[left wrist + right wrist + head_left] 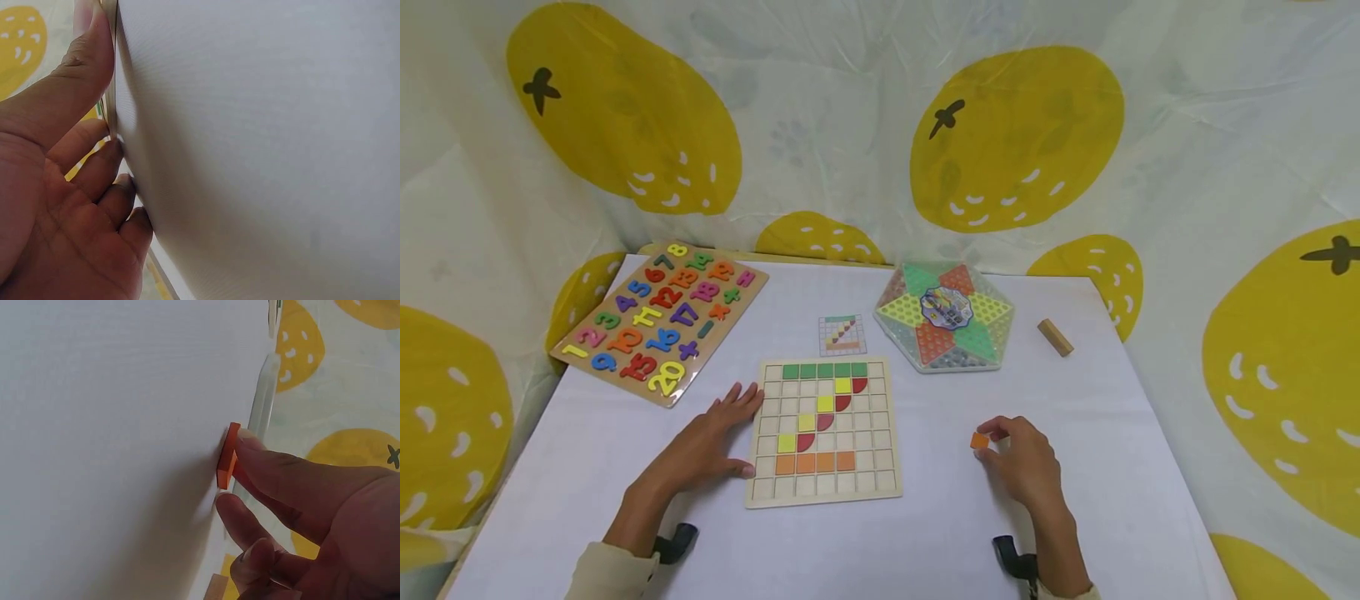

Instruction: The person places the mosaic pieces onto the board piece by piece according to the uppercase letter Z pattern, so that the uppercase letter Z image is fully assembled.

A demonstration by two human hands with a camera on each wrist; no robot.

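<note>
A square wooden grid board lies on the white table in the head view. Its cells hold a row of green tiles, a diagonal of yellow squares with red quarter-round tiles, and a row of orange squares. My left hand rests at the board's left edge, fingers spread and touching it. To the right of the board, my right hand pinches an orange square tile between thumb and fingers, just over the table. The right wrist view shows this tile edge-on.
Behind the board lies a small printed pattern card. A number puzzle board is at the back left, a hexagonal star-patterned game board at the back centre. A small wooden block lies at the right.
</note>
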